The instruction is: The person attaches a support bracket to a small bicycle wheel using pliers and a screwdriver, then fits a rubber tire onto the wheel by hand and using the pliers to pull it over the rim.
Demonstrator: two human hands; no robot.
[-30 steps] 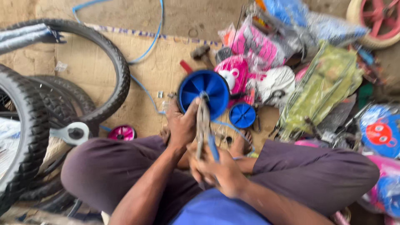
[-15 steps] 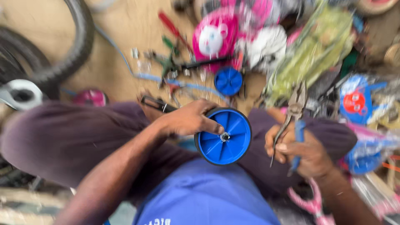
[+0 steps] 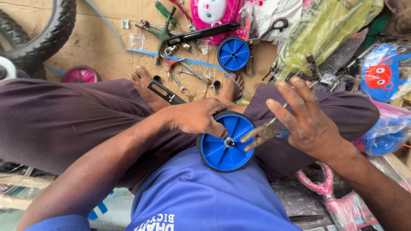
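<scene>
A blue plastic training wheel rests upright in my lap against my blue shirt. My left hand grips its upper left rim, the thumb near the metal hub. My right hand holds pliers with blue handles, fingers spread, the jaws pointing left at the hub and close to it. A black metal bracket lies on my left leg by my bare foot.
A second blue wheel lies on the cardboard beyond my feet among wrenches, bolts and a black bar. Bicycle tyres at left, a pink wheel, wrapped parts at right, a pink frame lower right.
The camera has tilted down and nearer. My right hand has swung the pliers from pointing up to pointing left at the hub. My left hand still holds the wheel.
</scene>
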